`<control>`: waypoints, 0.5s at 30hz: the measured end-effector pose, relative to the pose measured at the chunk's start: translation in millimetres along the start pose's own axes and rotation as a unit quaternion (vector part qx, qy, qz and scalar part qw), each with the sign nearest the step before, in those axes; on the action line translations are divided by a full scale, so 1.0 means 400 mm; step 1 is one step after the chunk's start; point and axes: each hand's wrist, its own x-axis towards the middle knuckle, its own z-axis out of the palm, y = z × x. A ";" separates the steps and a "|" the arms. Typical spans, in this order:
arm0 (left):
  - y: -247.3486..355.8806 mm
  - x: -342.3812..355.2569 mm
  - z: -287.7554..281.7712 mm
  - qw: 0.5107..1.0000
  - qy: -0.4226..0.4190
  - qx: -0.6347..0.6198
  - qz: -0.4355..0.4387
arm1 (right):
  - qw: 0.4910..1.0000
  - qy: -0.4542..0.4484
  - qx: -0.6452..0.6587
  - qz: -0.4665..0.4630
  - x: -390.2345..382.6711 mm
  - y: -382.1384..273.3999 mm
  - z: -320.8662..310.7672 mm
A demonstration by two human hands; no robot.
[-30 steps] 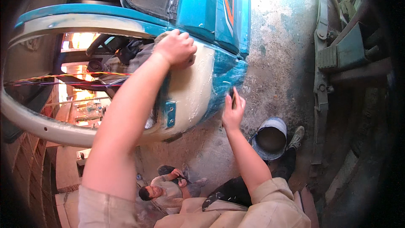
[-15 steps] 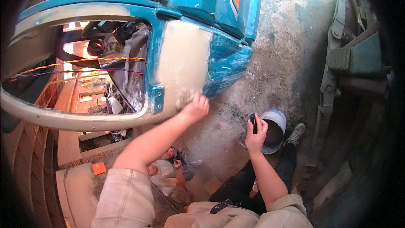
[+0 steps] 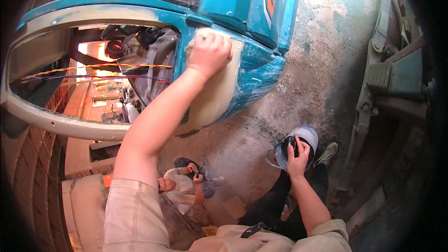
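Observation:
My left hand (image 3: 211,53) is closed around a beige-brown pad (image 3: 190,49), pressing it on the upper part of a beige-coated patch (image 3: 210,98). That patch covers part of the blue vehicle cab panel (image 3: 256,72), beside a large oval opening. My palm and fingers hide most of the pad, so its exact kind is unclear. My right hand (image 3: 298,157) is closed on a small dark object (image 3: 292,141), held upright in front of a pale bucket (image 3: 310,133) on the floor. The fingers partly cover that object.
Coloured wires (image 3: 116,65) run across the oval opening in the beige frame (image 3: 70,128). A seated person (image 3: 182,186) is below my left arm. Metal machinery (image 3: 385,74) lines the right side. My shoe (image 3: 328,153) stands by the bucket on the stained concrete floor (image 3: 322,65).
My left hand has moved up the beige patch from its lower edge with the pad. My right hand has shifted slightly right and down, still holding the dark object. The view has shifted a little.

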 end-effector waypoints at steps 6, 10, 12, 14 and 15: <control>0.085 0.075 0.105 1.000 0.023 0.010 0.014 | 1.000 -0.022 0.004 0.007 -0.021 0.002 0.008; 0.225 0.072 0.216 0.991 -0.063 0.120 0.000 | 0.999 -0.029 0.007 0.012 -0.042 0.001 0.034; 0.311 -0.025 0.268 0.980 -0.142 0.136 0.024 | 0.999 -0.046 0.019 0.006 -0.049 -0.027 0.039; 0.393 -0.093 0.261 0.977 -0.171 0.105 0.069 | 0.999 -0.039 0.017 0.011 -0.057 -0.013 0.021; 0.425 -0.125 0.249 0.971 -0.202 0.091 0.087 | 0.999 -0.035 0.010 0.009 -0.062 -0.003 0.012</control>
